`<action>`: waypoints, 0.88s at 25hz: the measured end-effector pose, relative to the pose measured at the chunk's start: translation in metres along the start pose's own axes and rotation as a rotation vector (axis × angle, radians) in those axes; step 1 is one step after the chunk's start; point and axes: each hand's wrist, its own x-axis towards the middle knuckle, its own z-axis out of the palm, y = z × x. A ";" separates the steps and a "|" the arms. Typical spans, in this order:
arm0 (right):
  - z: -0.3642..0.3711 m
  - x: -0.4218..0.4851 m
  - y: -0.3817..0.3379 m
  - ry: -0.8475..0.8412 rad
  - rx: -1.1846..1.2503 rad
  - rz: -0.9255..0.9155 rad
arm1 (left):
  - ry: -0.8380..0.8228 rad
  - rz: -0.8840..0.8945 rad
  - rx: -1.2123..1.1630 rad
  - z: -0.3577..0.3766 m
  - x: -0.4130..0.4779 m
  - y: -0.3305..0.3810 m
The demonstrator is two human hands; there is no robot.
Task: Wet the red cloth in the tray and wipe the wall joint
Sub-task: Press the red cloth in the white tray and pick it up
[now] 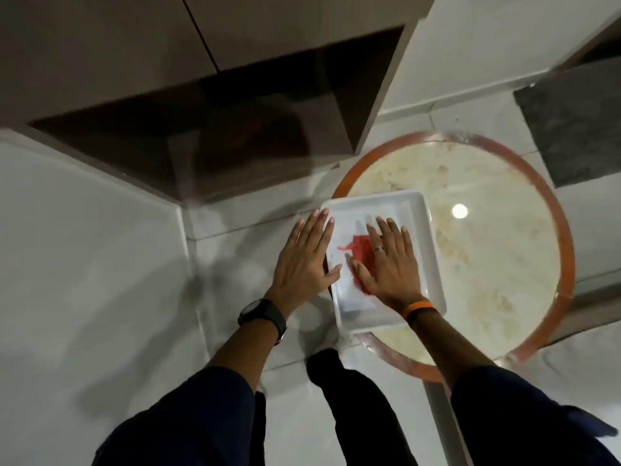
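A white rectangular tray [426, 230] rests on the near left part of a round table. Inside it lies the red cloth [358, 250], crumpled and mostly covered. My right hand [391, 264] lies flat on the cloth with fingers spread, pressing it into the tray bottom. My left hand [304, 260] hovers flat with fingers apart at the tray's left rim, its thumb over the tray's edge, holding nothing. The wall joint [184, 227], a vertical corner of pale wall panels, is left of the tray.
The round table [497, 264] has a beige stone top and an orange rim. A dark brown cabinet [201, 95] juts out above the corner. My dark trouser legs [353, 398] stand on the pale tiled floor. A dark grey slab [578, 122] is at upper right.
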 end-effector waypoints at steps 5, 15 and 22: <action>0.058 -0.019 0.022 -0.086 0.038 0.007 | -0.158 -0.056 0.047 0.048 -0.009 -0.008; 0.068 0.003 0.002 0.163 0.217 0.155 | -0.116 0.027 -0.009 0.052 -0.013 -0.025; 0.000 0.021 -0.077 0.443 0.669 0.505 | -0.101 -0.025 0.029 0.046 -0.084 -0.113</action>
